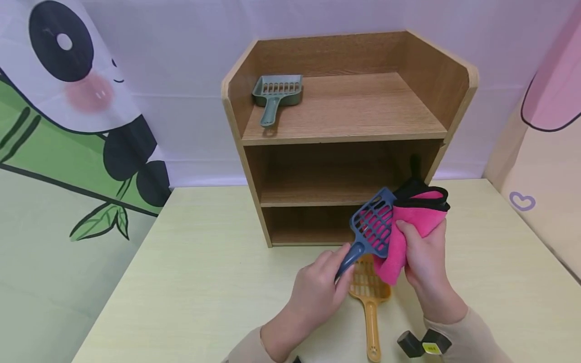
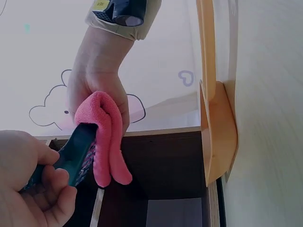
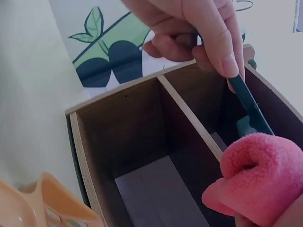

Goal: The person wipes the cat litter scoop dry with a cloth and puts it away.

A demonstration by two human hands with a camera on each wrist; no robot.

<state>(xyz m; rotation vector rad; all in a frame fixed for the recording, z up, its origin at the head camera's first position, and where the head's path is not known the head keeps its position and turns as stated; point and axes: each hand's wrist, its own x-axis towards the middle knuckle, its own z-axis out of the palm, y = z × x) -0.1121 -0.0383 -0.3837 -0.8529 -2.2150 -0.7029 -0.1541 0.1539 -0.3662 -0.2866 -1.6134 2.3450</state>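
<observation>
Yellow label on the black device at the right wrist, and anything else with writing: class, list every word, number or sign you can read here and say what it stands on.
No text can be read in any view.
Yellow label on the black wrist device: dark marks, too small and blurred to read.
Backdrop: a purple heart outline, a sign, not writing.
Blue scoop, orange scoop, green scoop, pink cloth: no lettering visible.

left hand (image 1: 317, 292) fingers curled gripping, right hand (image 1: 424, 259) fingers pinching

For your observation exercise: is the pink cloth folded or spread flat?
Folded. The cloth is bunched in the right hand, doubled over the blue scoop's edge.
</observation>
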